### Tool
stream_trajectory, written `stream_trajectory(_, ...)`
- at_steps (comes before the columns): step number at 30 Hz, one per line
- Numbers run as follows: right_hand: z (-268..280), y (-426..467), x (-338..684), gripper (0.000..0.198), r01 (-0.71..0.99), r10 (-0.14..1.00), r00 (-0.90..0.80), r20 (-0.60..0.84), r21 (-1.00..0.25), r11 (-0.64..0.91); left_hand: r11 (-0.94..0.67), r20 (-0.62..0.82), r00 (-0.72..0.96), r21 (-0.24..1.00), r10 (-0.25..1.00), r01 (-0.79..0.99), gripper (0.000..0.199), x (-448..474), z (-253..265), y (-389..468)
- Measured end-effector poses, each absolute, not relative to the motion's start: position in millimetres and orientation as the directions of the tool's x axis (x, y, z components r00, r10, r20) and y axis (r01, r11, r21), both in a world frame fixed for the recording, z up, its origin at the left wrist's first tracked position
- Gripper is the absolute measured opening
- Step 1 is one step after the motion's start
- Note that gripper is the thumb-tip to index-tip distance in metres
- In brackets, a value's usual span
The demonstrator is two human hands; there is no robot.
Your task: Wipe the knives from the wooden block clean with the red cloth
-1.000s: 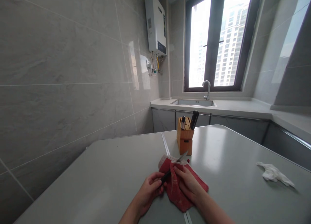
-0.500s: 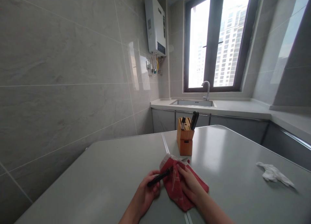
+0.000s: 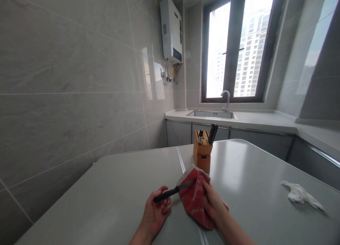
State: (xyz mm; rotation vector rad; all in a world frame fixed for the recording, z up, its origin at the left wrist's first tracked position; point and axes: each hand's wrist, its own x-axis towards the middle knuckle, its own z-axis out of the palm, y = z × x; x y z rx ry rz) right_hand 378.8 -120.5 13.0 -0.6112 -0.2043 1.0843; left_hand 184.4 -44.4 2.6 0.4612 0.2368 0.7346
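My left hand (image 3: pixel 157 207) is closed round the black handle of a knife (image 3: pixel 167 194), low over the table. The blade points right, and its far part is covered by a red cloth (image 3: pixel 191 202) with a pale edge. My right hand (image 3: pixel 212 199) grips that cloth, folded over the blade, with its lower part hanging toward the tabletop. Just beyond the cloth stands a wooden knife block (image 3: pixel 203 160). A large black-handled knife (image 3: pixel 213 133) and a smaller handle with a metallic lower part (image 3: pixel 200 137) stick out of its top.
The grey table (image 3: pixel 119 188) has a metal seam running through its middle. A crumpled white tissue (image 3: pixel 301 195) lies at the right. Behind the table, a counter (image 3: pixel 260 115) holds a sink (image 3: pixel 212 113) with a faucet (image 3: pixel 226 99). A water heater (image 3: pixel 171 30) hangs on the wall.
My left hand has moved left with the knife, so more of the blade shows out of the cloth. My right hand with the cloth has shifted slightly right.
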Motion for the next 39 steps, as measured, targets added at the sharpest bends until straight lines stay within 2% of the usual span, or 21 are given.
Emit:
stream_trajectory(5, 11, -121, 385, 0.032, -0.765, 0.863, 0.476, -0.167, -0.562, 0.314, 0.649, -0.044, 0.720, 0.473, 0.693, -0.596, 0.018, 185, 6, -44)
stream_trajectory(10, 6, -118, 386, 0.033, -0.779, 0.861, 0.470, -0.193, -0.550, 0.302, 0.619, -0.083, 0.686, 0.519, 0.723, -0.589, 0.021, 185, 5, -45)
stream_trajectory(20, 16, -123, 374, 0.022, -0.778, 0.913, 0.386, -0.134, -0.579, 0.244, 0.611, -0.079, 0.698, 0.560, 0.712, -0.560, 0.029, 185, 3, -47)
stream_trajectory(24, 21, -125, 369, 0.024, -0.773, 0.917, 0.383, -0.114, -0.583, 0.250, 0.621, -0.073, 0.725, 0.578, 0.685, -0.529, 0.031, 184, 3, -46)
stream_trajectory(33, 19, -125, 361, 0.022, -0.705, 0.953, 0.304, -0.008, -0.675, 0.220, 0.556, -0.058, 0.776, 0.731, 0.628, -0.395, 0.036, 185, 5, -54)
stream_trajectory(39, 19, -128, 358, 0.023, -0.659, 0.969, 0.247, 0.014, -0.731, 0.179, 0.511, -0.037, 0.783, 0.776, 0.621, -0.369, 0.034, 188, 7, -56)
